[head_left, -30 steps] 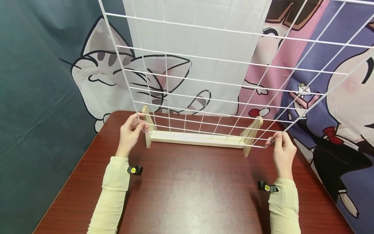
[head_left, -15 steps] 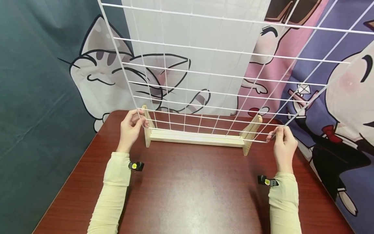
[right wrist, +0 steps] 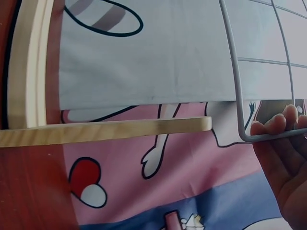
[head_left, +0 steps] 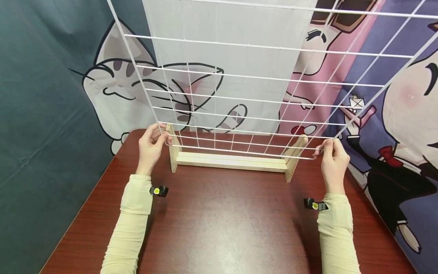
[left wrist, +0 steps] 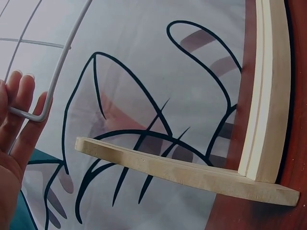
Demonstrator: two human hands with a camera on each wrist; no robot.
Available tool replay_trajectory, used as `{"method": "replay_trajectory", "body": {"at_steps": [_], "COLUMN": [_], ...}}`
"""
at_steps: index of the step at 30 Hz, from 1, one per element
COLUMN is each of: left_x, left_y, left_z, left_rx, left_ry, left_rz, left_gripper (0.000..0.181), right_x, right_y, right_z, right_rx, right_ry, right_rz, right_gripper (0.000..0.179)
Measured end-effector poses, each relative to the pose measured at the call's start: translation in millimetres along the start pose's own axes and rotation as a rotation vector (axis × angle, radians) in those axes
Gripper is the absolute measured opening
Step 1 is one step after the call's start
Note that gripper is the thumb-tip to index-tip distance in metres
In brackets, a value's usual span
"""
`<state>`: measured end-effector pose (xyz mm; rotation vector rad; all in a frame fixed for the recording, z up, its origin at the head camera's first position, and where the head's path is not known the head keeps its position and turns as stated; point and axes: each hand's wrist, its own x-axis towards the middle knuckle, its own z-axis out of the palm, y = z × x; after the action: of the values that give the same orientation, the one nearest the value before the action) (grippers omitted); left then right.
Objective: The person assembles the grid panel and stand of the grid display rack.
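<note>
A white wire grid panel is held up over the table by both hands, its top running out of the head view. My left hand grips its lower left corner, fingers curled round the side wire. At the lower right corner, my right hand pinches the other side wire. Below and behind the panel's bottom edge stands a pale wooden stand, with two upright side pieces joined by a grooved crossbar. In the left wrist view, the grid's rounded corner lies across the fingers, apart from the wooden side piece.
The stand rests near the back of a reddish-brown table. Close behind it hangs a cartoon-printed cloth, with a plain dark teal stretch at the left. Each wrist wears a small black camera.
Both hands have risen in the head view, lifting the panel with them. Its bottom edge has moved up relative to the stand's crossbar, while the stand stays put.
</note>
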<state>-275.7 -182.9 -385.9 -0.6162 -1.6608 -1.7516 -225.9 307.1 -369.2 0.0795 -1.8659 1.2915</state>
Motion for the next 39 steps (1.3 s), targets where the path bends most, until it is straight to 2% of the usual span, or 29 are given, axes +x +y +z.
{"method": "replay_trajectory", "body": {"at_steps": [5, 12, 18, 26, 32, 39], "left_x": [4.0, 8.5, 16.7, 25.2, 33.4, 43.9], "left_y": [-0.4, 2.0, 4.2, 3.5, 4.0, 6.5], "left_z": [-0.9, -1.4, -1.5, 0.4, 3.0, 3.4], "left_rx": [-0.001, -0.019, -0.025, -0.027, -0.033, -0.023], "left_ry": [0.031, 0.039, 0.037, 0.032, 0.019, 0.005], "left_rz": [-0.011, -0.058, -0.054, -0.045, -0.028, -0.053], "left_gripper": [0.025, 0.026, 0.026, 0.022, 0.019, 0.026], "right_x": [8.3, 13.4, 18.7, 25.8, 32.2, 38.8], "right_y": [-3.1, -5.6, -5.2, -3.7, -3.9, -2.3], "right_z": [4.1, 9.7, 12.8, 17.1, 19.9, 22.6], "right_rx": [-0.001, 0.040, 0.047, 0.018, 0.071, 0.090], "right_ry": [-0.017, -0.026, -0.030, -0.013, 0.002, 0.008], "right_rz": [-0.028, -0.015, 0.008, -0.011, 0.005, 0.009], "right_gripper": [0.035, 0.036, 0.035, 0.036, 0.033, 0.029]}}
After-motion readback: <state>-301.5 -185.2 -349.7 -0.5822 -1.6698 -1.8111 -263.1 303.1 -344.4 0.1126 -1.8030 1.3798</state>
